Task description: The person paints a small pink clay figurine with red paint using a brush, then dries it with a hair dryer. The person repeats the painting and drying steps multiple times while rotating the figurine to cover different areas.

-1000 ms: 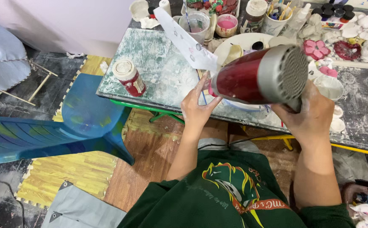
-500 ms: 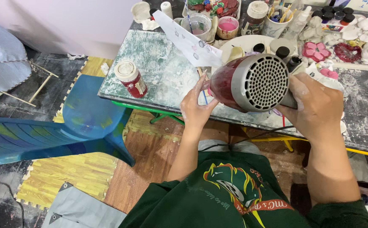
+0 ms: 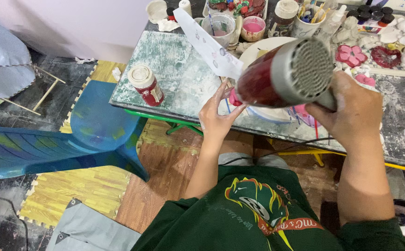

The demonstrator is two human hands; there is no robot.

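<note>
At far left of the frame a blue chair (image 3: 95,125) stands beside the table (image 3: 165,60). A red paint bottle (image 3: 146,85) with a pale cap stands upright near the table's left edge. At centre, your left hand (image 3: 215,118) pinches a small pink piece (image 3: 234,98), fingers closed narrow on it. Right of centre, your right hand (image 3: 353,109) grips the red hair dryer (image 3: 281,76), nozzle close to the piece. Judgement: drying under way; pink flower pieces (image 3: 351,55) at upper right look finished.
</note>
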